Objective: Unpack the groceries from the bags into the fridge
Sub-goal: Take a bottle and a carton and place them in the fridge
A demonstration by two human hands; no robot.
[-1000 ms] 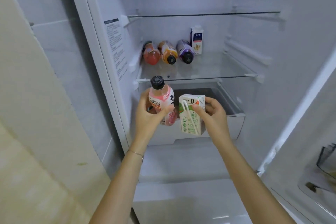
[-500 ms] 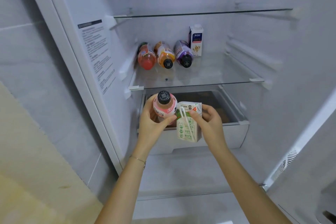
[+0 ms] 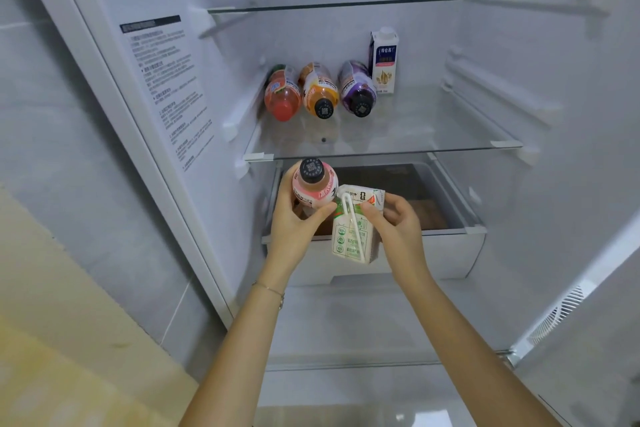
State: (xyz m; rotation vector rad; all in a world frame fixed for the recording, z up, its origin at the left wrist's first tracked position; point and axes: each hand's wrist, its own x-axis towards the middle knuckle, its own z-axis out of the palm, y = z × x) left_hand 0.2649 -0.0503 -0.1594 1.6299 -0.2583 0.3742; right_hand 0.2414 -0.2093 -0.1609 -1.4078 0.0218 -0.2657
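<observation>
— What sits outside the job on my feed?
— At nine o'clock I see a grey tiled wall (image 3: 52,149); at seven o'clock, a pale yellow surface (image 3: 52,340) just beside it.

place: home kitchen | proof: open fridge (image 3: 519,45); glass shelf (image 3: 433,128) above the grip bearing drink bottles (image 3: 318,94) and a carton (image 3: 383,62); drawer (image 3: 433,253) behind it; tiled wall (image 3: 69,149) left of it
</observation>
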